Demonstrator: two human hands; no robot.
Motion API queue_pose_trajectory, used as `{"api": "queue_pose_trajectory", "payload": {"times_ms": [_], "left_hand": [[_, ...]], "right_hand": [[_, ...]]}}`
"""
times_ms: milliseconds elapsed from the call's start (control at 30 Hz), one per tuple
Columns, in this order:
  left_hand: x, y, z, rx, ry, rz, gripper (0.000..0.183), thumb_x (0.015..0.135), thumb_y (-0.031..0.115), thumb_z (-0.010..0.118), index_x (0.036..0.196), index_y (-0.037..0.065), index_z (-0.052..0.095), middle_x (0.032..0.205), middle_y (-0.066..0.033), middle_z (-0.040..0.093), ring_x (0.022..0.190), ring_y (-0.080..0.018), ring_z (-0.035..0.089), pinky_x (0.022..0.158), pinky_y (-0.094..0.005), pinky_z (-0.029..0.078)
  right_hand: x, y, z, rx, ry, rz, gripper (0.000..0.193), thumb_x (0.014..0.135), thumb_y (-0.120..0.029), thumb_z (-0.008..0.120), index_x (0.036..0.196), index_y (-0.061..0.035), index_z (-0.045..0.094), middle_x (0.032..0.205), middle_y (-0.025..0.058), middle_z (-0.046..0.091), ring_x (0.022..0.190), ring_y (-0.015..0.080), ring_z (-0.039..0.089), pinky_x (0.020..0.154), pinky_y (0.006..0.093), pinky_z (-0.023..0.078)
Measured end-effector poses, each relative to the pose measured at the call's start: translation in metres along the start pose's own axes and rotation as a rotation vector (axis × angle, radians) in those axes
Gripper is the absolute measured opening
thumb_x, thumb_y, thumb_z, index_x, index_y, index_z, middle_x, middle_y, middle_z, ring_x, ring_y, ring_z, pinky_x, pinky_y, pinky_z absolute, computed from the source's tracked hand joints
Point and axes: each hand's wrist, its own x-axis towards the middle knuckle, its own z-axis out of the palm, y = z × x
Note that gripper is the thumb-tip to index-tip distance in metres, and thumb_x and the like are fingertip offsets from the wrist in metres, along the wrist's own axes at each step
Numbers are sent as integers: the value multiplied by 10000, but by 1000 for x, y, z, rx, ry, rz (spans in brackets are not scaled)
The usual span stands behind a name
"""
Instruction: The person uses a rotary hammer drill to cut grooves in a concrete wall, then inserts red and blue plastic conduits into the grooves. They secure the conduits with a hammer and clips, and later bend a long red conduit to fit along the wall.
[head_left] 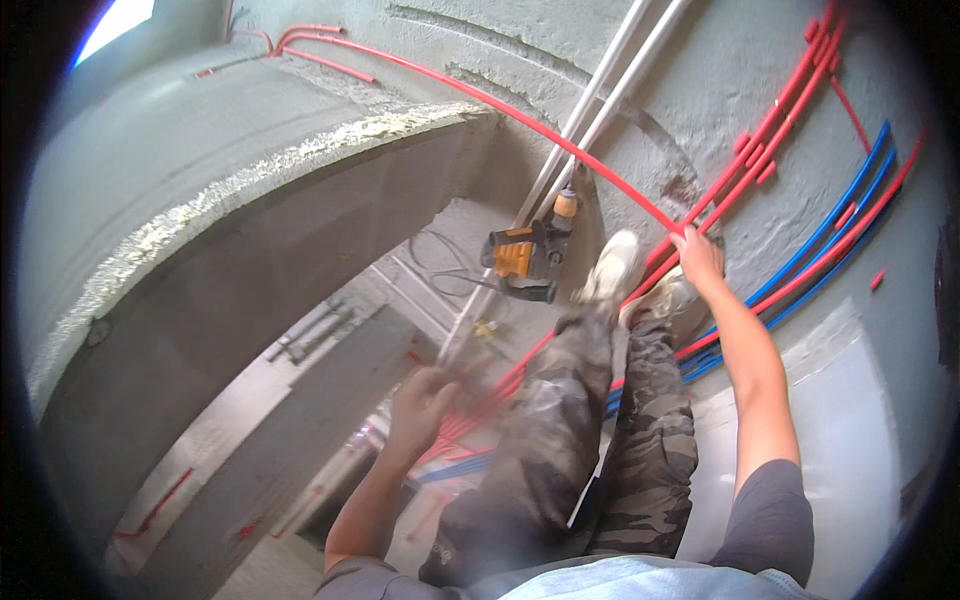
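A long, thin red conduit pipe (pixel 530 122) curves across the wall from the upper left. Its near end is in my right hand (pixel 698 258), whose fingers are closed on it beside the fixed red pipes (pixel 745 170). My left hand (pixel 422 405) hangs free to the left of my legs. Motion smears its fingers, so I cannot make out whether they hold anything. Past my shoes lies an orange and black rotary hammer drill (pixel 520 255), next to two white pipes (pixel 600 95).
Blue pipes (pixel 825 230) and more red ones bend along the wall and floor at my right. To the left runs a thick concrete ledge (pixel 270 220) with a rough, chipped edge. A dark cable (pixel 440 265) is coiled near the drill. Shallow grooves cut the grey wall.
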Motion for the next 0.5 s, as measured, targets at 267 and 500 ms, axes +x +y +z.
{"api": "queue_pose_trajectory", "payload": {"times_ms": [267, 500], "left_hand": [[332, 62, 244, -674, -224, -156, 594, 984, 507, 720, 1265, 0, 591, 1064, -112, 634, 962, -234, 617, 845, -360, 508], [407, 153, 358, -1287, -20, -265, 430, 1103, 403, 557, 977, 0, 471, 684, -141, 608, 501, -315, 653, 486, -462, 588]], "right_hand": [[-30, 13, -20, -212, -7, 72, 493, 1052, -563, 572, 988, -77, 627, 860, 252, 733, 847, 516, 699, 748, 635, 514], [-3, 84, -5, 404, -218, -21, 547, 1072, -499, 613, 792, -29, 620, 655, 171, 630, 585, 339, 599, 598, 462, 474]]}}
